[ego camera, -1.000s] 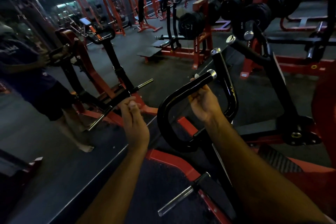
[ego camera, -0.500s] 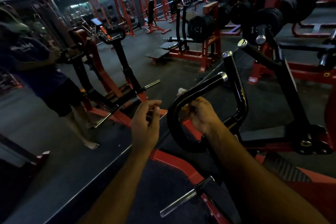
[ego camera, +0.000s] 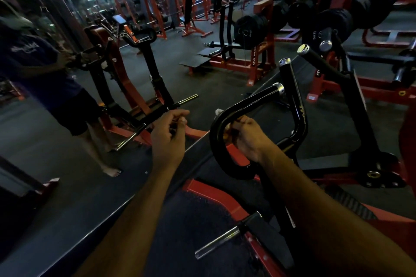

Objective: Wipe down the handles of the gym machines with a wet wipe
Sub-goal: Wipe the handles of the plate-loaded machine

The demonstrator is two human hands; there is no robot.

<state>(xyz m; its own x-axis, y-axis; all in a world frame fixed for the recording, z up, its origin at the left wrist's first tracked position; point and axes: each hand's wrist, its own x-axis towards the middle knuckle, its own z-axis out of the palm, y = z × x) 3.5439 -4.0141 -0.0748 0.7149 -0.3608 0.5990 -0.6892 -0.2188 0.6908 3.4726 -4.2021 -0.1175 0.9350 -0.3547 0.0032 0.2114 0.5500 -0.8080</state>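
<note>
A black curved machine handle [ego camera: 249, 99] with a chrome end cap rises in front of me. My right hand [ego camera: 247, 139] grips it at the bend, fingers wrapped round the bar with a white wet wipe [ego camera: 218, 111] under them; a corner of the wipe sticks out to the left of the bar. To the left of the handle my left hand [ego camera: 167, 135] hovers in the air with loosely curled fingers, touching nothing. A second black handle [ego camera: 292, 87] stands upright just behind, and a third handle [ego camera: 319, 60] slants away at the right.
A wall mirror [ego camera: 67, 141] fills the left side and reflects a person and the machine. The red machine frame [ego camera: 216, 193] and a chrome peg [ego camera: 216, 245] lie below my arms. Weight plates [ego camera: 249, 29] and red racks stand behind.
My right hand has slid down the handle from near the chrome end to the bend, taking the wipe along. My left hand has drifted slightly towards the handle.
</note>
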